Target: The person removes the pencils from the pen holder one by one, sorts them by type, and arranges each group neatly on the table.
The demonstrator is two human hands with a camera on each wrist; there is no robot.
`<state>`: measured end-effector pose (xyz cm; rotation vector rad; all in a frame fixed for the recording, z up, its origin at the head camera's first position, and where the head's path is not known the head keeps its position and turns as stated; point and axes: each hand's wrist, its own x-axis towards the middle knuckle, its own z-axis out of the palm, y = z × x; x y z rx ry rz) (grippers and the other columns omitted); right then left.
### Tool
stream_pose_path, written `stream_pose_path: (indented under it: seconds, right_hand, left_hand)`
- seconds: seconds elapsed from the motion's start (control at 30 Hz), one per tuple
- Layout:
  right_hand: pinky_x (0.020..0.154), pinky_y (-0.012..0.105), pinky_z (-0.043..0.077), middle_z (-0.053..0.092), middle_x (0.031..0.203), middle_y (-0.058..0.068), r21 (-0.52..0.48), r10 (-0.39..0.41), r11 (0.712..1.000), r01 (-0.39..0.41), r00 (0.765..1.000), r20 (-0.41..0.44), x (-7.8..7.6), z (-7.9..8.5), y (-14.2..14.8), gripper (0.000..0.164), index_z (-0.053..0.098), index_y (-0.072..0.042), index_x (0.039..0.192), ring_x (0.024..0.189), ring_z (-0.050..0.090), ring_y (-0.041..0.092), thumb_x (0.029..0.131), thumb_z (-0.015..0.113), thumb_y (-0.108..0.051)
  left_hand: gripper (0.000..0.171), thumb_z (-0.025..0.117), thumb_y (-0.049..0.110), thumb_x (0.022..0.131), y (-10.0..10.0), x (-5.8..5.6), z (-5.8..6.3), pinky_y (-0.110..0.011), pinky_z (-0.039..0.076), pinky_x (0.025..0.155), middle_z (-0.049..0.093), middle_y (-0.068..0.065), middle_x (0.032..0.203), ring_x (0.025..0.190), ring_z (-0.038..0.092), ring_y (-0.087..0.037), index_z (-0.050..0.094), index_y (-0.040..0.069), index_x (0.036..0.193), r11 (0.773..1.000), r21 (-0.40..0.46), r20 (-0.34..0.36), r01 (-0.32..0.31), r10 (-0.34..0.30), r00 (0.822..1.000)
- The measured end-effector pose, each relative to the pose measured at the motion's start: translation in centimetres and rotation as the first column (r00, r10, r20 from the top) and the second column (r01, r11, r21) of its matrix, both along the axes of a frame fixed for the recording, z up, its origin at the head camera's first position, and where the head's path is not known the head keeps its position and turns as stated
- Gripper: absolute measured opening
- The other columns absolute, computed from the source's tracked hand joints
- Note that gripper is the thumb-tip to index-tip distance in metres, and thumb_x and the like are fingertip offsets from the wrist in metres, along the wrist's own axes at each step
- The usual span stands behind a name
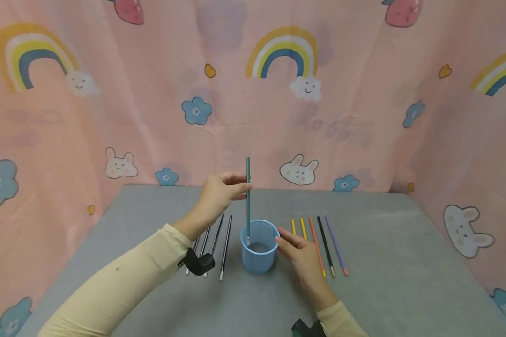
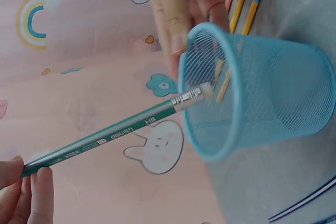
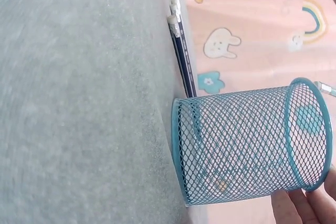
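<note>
A green pencil (image 1: 248, 196) is pinched upright by the left hand (image 1: 219, 194), eraser end just inside the blue mesh cup (image 1: 259, 248) mid-counter (image 1: 383, 281), rim steadied by right hand (image 1: 297, 250) fingertips; judged next: pinch released so it drops in.

Dark pencils' (image 1: 212, 243) lower ends behind left sleeve (image 1: 122, 281)

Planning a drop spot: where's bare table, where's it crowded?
Free: the grey table right of the coloured pencils, and its near edge before the blue mesh cup. Crowded: dark pencils and left hand left of the cup, right hand against its right.
</note>
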<state>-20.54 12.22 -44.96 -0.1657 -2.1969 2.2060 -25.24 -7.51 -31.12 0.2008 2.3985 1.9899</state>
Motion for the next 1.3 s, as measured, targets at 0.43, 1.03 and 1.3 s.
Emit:
stream_pose_path:
  seconds: [0.43,1.03,1.3]
  right_hand:
    - [0.086,0.024,0.058,0.067,0.128,0.018,-0.031,0.009,0.999,-0.009,1.000,-0.006,-0.3,-0.2,-0.1,0.036,0.066,0.001,0.126,0.094,0.069,-0.003,0.091,0.071,-0.006]
    - [0.085,0.023,0.058,0.067,0.128,0.020,-0.036,0.018,0.999,-0.018,1.000,-0.012,-0.5,0.0,0.1,0.036,0.066,0.002,0.126,0.097,0.069,0.000,0.091,0.070,-0.005]
    - [0.084,0.024,0.058,0.068,0.126,0.019,-0.022,0.001,1.000,-0.001,1.000,-0.004,-0.4,0.0,0.2,0.035,0.067,0.001,0.125,0.101,0.070,0.006,0.091,0.070,-0.004]
  left_hand:
    - [0.033,0.067,0.012,0.095,-4.5,-0.1,1.7,-0.033,0.059,0.090,0.068,-0.018,0.126,0.110,0.069,-0.027,0.066,-0.001,0.125,0.987,-0.161,0.062,-0.006,0.016,0.998]
    - [0.037,0.067,0.011,0.095,-11.0,-1.9,-5.5,-0.034,0.060,0.089,0.066,-0.025,0.125,0.111,0.068,-0.032,0.062,-0.009,0.126,0.967,-0.248,0.185,-0.056,0.104,0.977]
    - [0.039,0.067,0.008,0.094,-12.2,-3.3,-8.3,-0.035,0.060,0.088,0.066,-0.027,0.124,0.111,0.068,-0.034,0.060,-0.013,0.126,0.962,-0.267,0.224,-0.063,0.126,0.966]
